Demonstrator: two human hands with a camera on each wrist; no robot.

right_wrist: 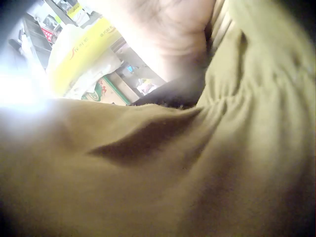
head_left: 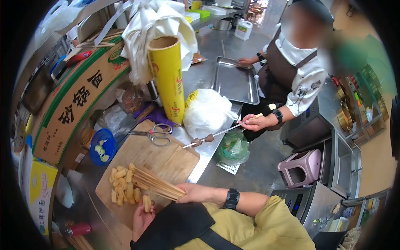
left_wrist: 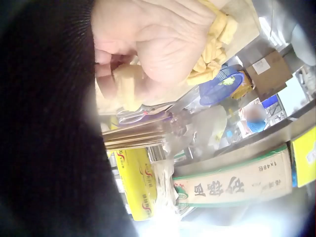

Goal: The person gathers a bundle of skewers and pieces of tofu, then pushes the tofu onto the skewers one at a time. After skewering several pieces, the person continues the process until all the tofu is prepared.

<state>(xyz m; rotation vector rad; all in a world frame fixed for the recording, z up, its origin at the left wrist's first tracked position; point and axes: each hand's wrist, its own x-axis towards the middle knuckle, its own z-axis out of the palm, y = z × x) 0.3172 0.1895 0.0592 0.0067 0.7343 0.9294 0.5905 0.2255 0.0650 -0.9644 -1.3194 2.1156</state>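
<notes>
In the head view my left hand point(head_left: 143, 220), at the near edge of the wooden cutting board point(head_left: 173, 156), pinches a yellow-brown piece of fried tofu point(head_left: 146, 203). The left wrist view shows the same fried tofu piece point(left_wrist: 128, 86) between thumb and curled fingers. My right hand point(head_left: 199, 193) grips a fanned bundle of bamboo skewers point(head_left: 154, 180) by one end; their far ends reach over a heap of similar fried tofu pieces point(head_left: 121, 183) on the board. In the right wrist view a yellow sleeve point(right_wrist: 148, 163) covers most of the picture, hiding the right fingers.
Scissors point(head_left: 160, 135) lie at the board's far edge, with a blue basket point(head_left: 100, 156) on its left. Beyond stand a yellow roll point(head_left: 171, 83) and a white plastic bag point(head_left: 206, 112). Another person point(head_left: 287, 62) holds a loaded skewer point(head_left: 221, 131) and touches a metal tray point(head_left: 235, 81).
</notes>
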